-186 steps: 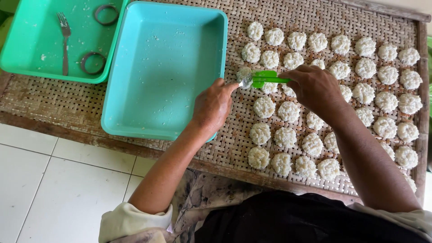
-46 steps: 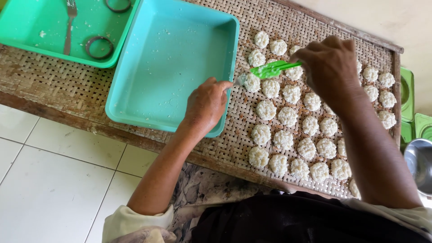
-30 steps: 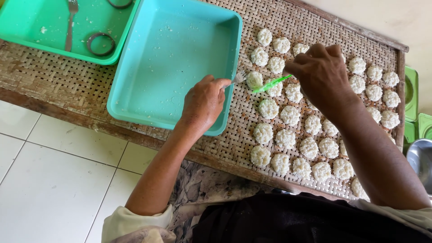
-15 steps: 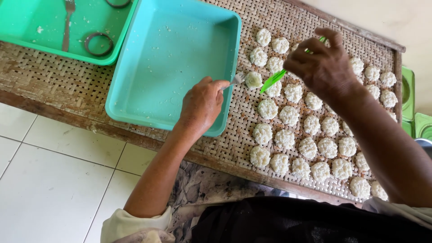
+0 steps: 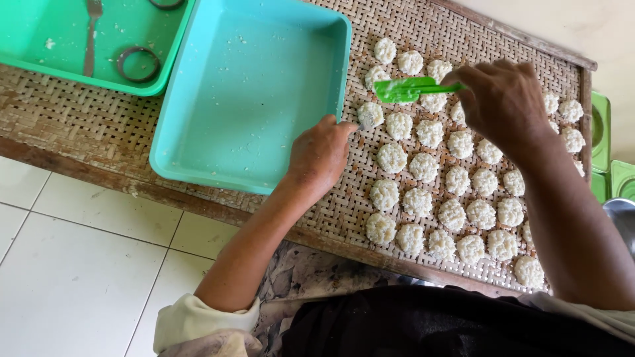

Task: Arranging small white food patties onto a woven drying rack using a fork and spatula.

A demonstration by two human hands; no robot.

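My right hand (image 5: 506,99) grips a green spatula (image 5: 407,88) by its handle and holds its blade just above the white round rice cakes (image 5: 430,175) laid in rows on the woven bamboo tray (image 5: 317,218). My left hand (image 5: 319,157) rests on the tray beside the empty turquoise tub (image 5: 254,99), its fingertips touching the leftmost rice cake (image 5: 370,114); something small and metallic seems pinched under the fingers, mostly hidden.
A green tub (image 5: 66,69) at the upper left holds a fork (image 5: 91,36) and a metal ring (image 5: 137,63). Green containers (image 5: 600,122) and a metal bowl rim (image 5: 622,215) stand at the right edge. White tiled floor (image 5: 79,251) lies below the tray.
The spatula has lifted off the leftmost cake and moved up and to the right with my right hand. My left hand has stayed by the tub, next to that cake.
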